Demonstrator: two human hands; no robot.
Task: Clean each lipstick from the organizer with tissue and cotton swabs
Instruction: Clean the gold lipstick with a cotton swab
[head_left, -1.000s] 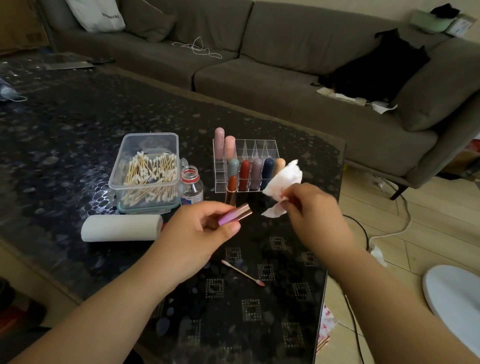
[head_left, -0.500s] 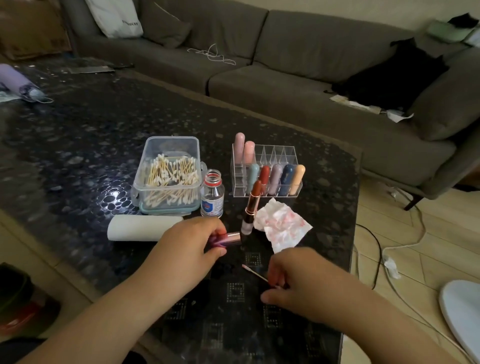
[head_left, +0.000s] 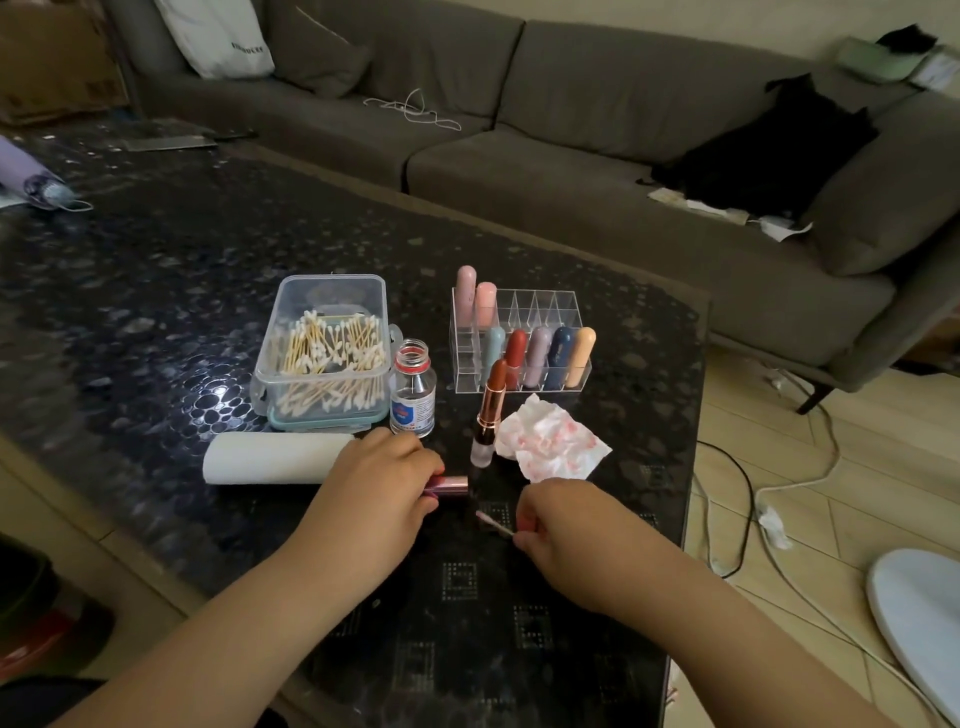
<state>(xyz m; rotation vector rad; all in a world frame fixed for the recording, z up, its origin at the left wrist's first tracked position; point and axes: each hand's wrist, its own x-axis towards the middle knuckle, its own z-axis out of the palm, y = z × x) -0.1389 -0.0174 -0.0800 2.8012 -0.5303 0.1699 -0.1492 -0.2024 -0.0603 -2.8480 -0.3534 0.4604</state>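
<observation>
My left hand (head_left: 376, 493) grips a pink metallic lipstick cap (head_left: 449, 485) just above the table. My right hand (head_left: 569, 525) pinches a used cotton swab (head_left: 493, 523), whose pink-stained tip points left. An uncapped red lipstick (head_left: 491, 410) stands upright in front of the clear organizer (head_left: 540, 312), which holds several capped lipsticks. A crumpled tissue (head_left: 550, 447) with red stains lies on the table to the right of the open lipstick.
A clear box of cotton swabs (head_left: 324, 353) and a small open bottle (head_left: 412, 389) stand left of the organizer. A white tissue roll (head_left: 270, 457) lies by my left hand. The table's right edge (head_left: 693, 467) borders a floor with cables. A sofa (head_left: 571, 171) is behind.
My right hand let the tissue go onto the table, then dropped to the cotton swab and picked it up. My left hand lowered with the cap.
</observation>
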